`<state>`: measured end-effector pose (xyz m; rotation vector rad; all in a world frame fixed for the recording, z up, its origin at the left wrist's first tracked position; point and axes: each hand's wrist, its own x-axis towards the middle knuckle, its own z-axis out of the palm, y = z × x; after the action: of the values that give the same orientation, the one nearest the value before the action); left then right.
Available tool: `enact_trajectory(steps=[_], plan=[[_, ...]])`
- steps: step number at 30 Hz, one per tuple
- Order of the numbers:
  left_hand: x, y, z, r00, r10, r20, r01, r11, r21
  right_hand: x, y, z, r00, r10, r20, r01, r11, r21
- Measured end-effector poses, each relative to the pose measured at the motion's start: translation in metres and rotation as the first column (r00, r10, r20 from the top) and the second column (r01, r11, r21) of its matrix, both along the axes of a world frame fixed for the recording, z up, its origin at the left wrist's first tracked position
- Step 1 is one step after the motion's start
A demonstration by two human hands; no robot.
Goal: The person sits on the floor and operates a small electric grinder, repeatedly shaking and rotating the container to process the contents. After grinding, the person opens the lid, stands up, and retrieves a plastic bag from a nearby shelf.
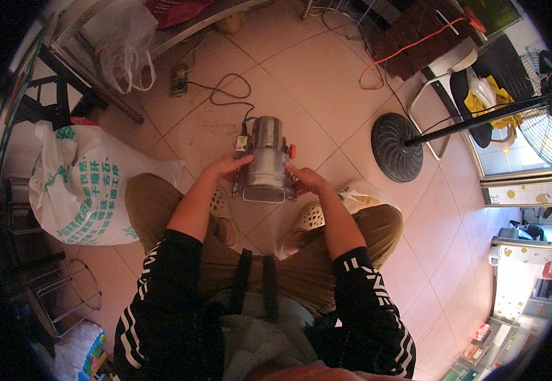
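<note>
Between my feet is a shiny steel electric grinder [267, 166] with a cylindrical body, a red knob [292, 152] on its right side and a wire loop at its near end. A small pale plate with a red spot sits on its left side. My left hand [226, 166] grips the left side of the body, thumb laid over the metal. On the opposite side my right hand [308, 180] holds it near the knob, its fingertips partly hidden. A dark cord [233, 101] runs from the grinder's far left to a power strip [179, 80] on the floor.
A large white sack [85, 184] with green print stands by my left knee. A black fan base [395, 147] and its pole lie to the right. At my right foot is a plastic bag [360, 194]. A wire rack [73, 297] is at lower left; an orange cord [409, 46] hangs far right.
</note>
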<state>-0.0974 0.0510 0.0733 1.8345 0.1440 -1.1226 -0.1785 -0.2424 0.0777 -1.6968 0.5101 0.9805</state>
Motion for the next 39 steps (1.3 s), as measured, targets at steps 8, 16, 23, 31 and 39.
enact_trajectory(steps=[8,16,23,31,39], plan=[[0.028,0.004,0.003,0.941,0.314,0.127,-0.3,0.946,-0.119,0.032,-0.016,0.0,0.924,-0.347,0.157,0.331,0.936,0.12],[0.05,-0.003,-0.03,0.833,0.552,-0.028,-0.477,0.693,-0.541,0.057,-0.01,0.001,0.764,-0.638,0.096,0.563,0.732,0.384],[0.059,-0.012,-0.026,0.796,0.605,0.006,-0.527,0.698,-0.485,0.065,-0.006,0.017,0.781,-0.601,0.171,0.551,0.791,0.266],[0.063,0.003,0.036,0.921,0.168,0.353,-0.159,0.986,-0.054,0.051,-0.015,0.067,0.825,-0.487,0.286,0.408,0.864,0.294],[0.034,-0.002,0.136,0.627,-0.497,0.6,0.335,0.867,0.368,0.049,-0.015,0.067,0.915,-0.096,0.392,0.085,0.995,0.046]])
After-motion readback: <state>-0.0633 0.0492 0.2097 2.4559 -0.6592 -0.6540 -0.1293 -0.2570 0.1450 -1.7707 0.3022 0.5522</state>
